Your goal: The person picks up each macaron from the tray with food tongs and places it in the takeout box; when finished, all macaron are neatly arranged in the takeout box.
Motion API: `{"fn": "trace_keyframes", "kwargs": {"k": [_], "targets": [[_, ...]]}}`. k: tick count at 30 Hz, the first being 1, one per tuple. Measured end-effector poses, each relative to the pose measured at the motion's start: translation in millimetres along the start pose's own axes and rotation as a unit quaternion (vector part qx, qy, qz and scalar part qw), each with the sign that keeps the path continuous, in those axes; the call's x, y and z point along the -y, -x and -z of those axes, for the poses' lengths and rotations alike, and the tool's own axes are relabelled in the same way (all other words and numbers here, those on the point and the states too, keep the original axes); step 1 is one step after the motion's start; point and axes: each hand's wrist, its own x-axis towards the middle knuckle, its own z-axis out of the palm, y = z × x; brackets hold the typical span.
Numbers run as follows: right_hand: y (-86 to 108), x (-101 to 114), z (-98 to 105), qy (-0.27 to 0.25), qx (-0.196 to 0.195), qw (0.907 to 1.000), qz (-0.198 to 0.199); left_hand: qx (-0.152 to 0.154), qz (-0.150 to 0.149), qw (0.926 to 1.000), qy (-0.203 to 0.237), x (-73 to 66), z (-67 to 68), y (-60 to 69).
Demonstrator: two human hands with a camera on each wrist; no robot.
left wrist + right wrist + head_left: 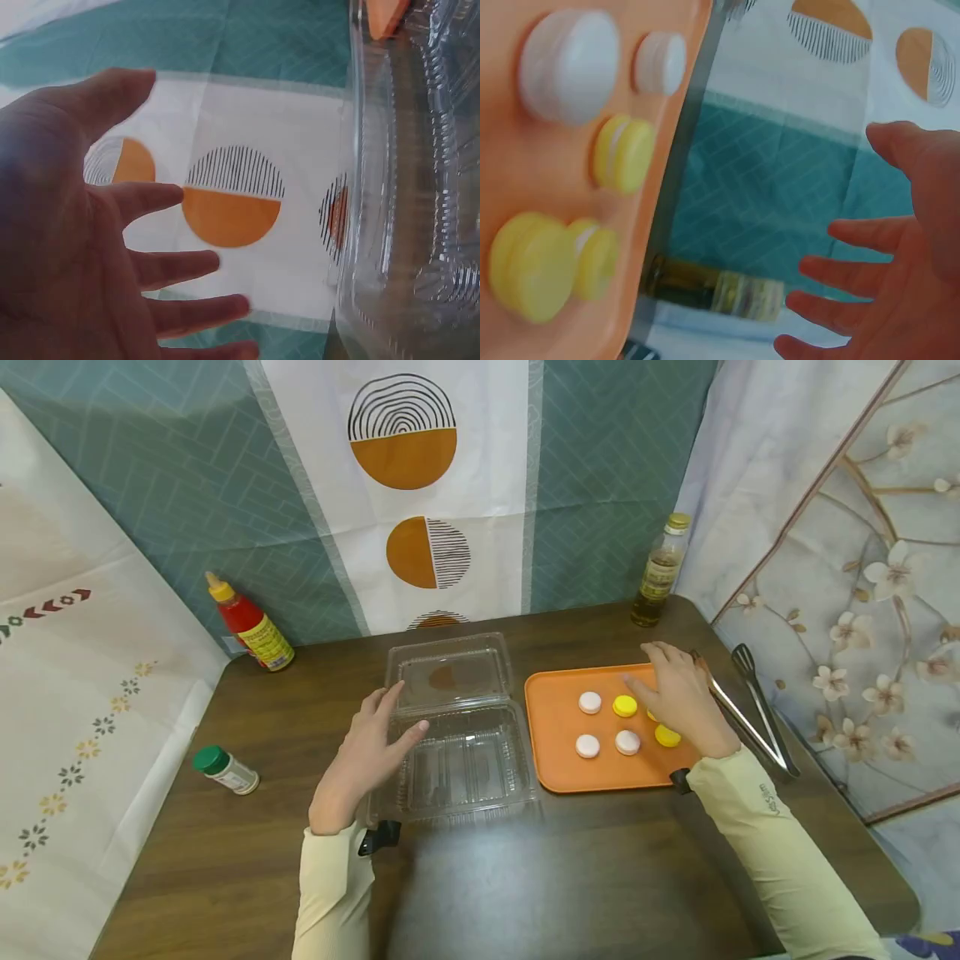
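My left hand hovers over the left side of a clear plastic clamshell container, fingers spread and nothing in them. The container's lid lies folded back. My right hand is above the right part of an orange tray, its fingers extended and holding nothing. On the tray sit white macarons and yellow macarons; the right hand partly hides one yellow macaron. In the right wrist view, the yellow macarons and white macarons stand apart from the right hand.
Metal tongs lie right of the tray. An oil bottle stands at the back right corner, a red sauce bottle at the back left. A green-capped shaker is on the left. Patterned cloth hangs behind the table.
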Motion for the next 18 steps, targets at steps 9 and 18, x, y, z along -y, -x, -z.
{"fn": "trace_keyframes", "kwargs": {"k": [9,18], "targets": [[10.7,-46.1,14.8,-0.013,-0.035,0.9989,-0.027,-0.015,-0.002,0.9991,0.04,27.7,3.9,19.8],[23.7,-85.8,26.0,-0.011,-0.029,0.9955,-0.09,-0.018,0.012,0.9991,0.036,50.4,0.6,25.6]]}}
